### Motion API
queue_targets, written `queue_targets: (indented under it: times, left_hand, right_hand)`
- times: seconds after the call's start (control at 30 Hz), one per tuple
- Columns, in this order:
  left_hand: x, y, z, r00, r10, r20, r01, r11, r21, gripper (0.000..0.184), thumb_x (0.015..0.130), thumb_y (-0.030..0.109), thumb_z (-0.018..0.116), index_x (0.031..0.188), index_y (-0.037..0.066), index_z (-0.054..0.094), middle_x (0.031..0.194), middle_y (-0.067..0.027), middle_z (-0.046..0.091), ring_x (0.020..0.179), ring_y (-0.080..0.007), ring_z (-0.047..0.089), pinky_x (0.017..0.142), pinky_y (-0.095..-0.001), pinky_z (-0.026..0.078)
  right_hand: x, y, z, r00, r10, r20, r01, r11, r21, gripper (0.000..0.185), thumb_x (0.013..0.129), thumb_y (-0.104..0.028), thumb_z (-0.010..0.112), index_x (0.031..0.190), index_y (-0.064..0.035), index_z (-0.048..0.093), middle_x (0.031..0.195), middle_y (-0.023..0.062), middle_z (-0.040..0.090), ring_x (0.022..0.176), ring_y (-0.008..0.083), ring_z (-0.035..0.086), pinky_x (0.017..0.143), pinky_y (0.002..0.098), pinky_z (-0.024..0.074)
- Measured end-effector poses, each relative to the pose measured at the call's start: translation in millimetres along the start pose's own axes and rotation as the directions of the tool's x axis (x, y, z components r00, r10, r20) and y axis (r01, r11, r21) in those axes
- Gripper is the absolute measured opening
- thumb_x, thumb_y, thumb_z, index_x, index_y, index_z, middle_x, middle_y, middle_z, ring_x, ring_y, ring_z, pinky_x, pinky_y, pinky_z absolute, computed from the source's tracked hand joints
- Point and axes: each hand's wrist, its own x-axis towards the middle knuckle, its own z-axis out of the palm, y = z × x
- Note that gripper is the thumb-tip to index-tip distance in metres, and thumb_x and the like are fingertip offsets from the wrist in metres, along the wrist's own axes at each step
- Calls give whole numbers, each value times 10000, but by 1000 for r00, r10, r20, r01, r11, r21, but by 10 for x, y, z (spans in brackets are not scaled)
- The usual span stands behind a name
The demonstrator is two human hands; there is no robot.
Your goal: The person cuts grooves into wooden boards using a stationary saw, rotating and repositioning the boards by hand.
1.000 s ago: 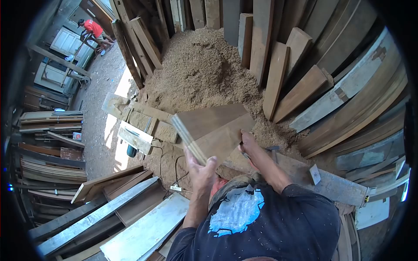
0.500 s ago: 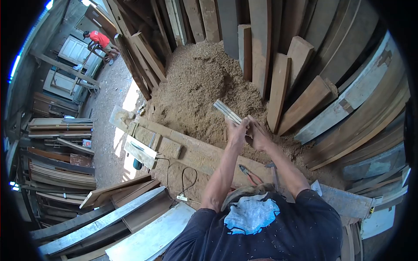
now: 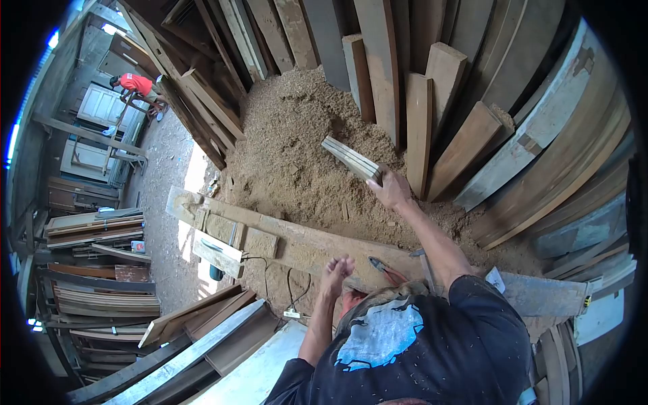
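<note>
My right hand [image 3: 390, 189] is closed around the near end of a small stack of thin wooden strips [image 3: 351, 159]. The strips point up and to the left over the sawdust pile [image 3: 290, 121]. Away from them, my left hand [image 3: 337, 270] is above the long plank bench [image 3: 314, 236], its fingers curled in. Whatever those fingers hold, if anything, is hidden. A pair of pliers with red handles [image 3: 388, 271] lies on the bench to the right of my left hand.
Tall boards [image 3: 378, 61] lean beyond the sawdust. On the bench's left part are a pale board [image 3: 217, 251] and a small wood block [image 3: 262, 243]. A dark cable [image 3: 290, 287] loops nearby. Stacked planks [image 3: 101, 304] line the left; a person in red [image 3: 138, 84] bends over far off.
My left hand has let go of the strips and come back toward my body, down and left. The strips stay in my right hand, now lying at a flatter angle.
</note>
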Motion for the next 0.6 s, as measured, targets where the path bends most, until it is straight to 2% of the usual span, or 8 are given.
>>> queue_targets:
  times: [0.03,0.1,0.13,0.23,0.27,0.3,0.37,0.6]
  left_hand:
    - [-92,-152,-86,997,-67,-27,67,997,23,232,1041,175,588,1230,45,622,1099,-95,712,899,-165,679,819,-334,569]
    - [-164,-489,-313,984,-177,-15,176,961,214,308,1028,221,625,1272,34,600,1135,-105,719,923,-143,687,817,-281,563]
    - [-228,-598,-320,981,-193,-33,195,942,274,359,1011,215,632,1298,3,591,1147,-123,720,956,-175,692,839,-316,567]
    - [-175,-1101,-648,984,-166,63,98,803,588,407,998,194,627,1327,-40,573,1168,-160,719,1056,-229,692,901,-357,561]
    - [-229,-1099,-638,987,-154,45,81,722,687,454,984,199,634,1346,-64,559,1188,-203,717,1133,-291,684,965,-382,541]
    - [-288,-1036,-589,989,-142,49,61,677,734,454,981,206,636,1339,-64,565,1195,-212,714,1141,-298,683,973,-383,537]
    - [-363,-939,-539,992,-116,57,21,576,817,454,974,220,639,1324,-64,577,1208,-228,709,1157,-312,682,990,-385,530]
    - [-422,-612,-475,992,-127,-2,73,557,827,477,960,241,634,1330,-55,575,1226,-230,704,1159,-323,682,997,-393,530]
  right_hand:
    - [45,0,0,1000,9,-1,-9,1000,-7,481,903,-415,708,1281,-138,599,940,138,738,866,344,721,773,458,570]
    - [145,27,10,999,-17,-50,18,1000,16,461,900,-407,712,1242,-117,606,962,150,736,897,355,714,793,461,563]
    - [199,64,43,994,-49,-96,53,998,44,447,897,-401,715,1216,-106,609,973,155,734,914,360,709,805,462,558]
    - [331,139,67,992,-25,-120,36,996,87,431,885,-385,731,1176,-87,620,1006,168,730,963,369,699,844,463,547]
    - [376,157,50,994,-1,-109,11,995,94,430,881,-380,737,1169,-82,624,1017,172,729,979,371,696,858,463,544]
    - [411,175,23,997,21,-76,-12,994,111,461,865,-378,741,1175,-59,620,1029,202,722,998,392,689,874,473,539]
    - [475,211,-16,998,61,-9,-59,988,144,523,834,-375,748,1186,-13,613,1053,263,708,1036,434,676,907,494,528]
    - [523,276,-102,997,73,-25,-72,997,34,582,849,-439,733,1235,-16,629,1105,262,711,1061,426,677,909,488,531]
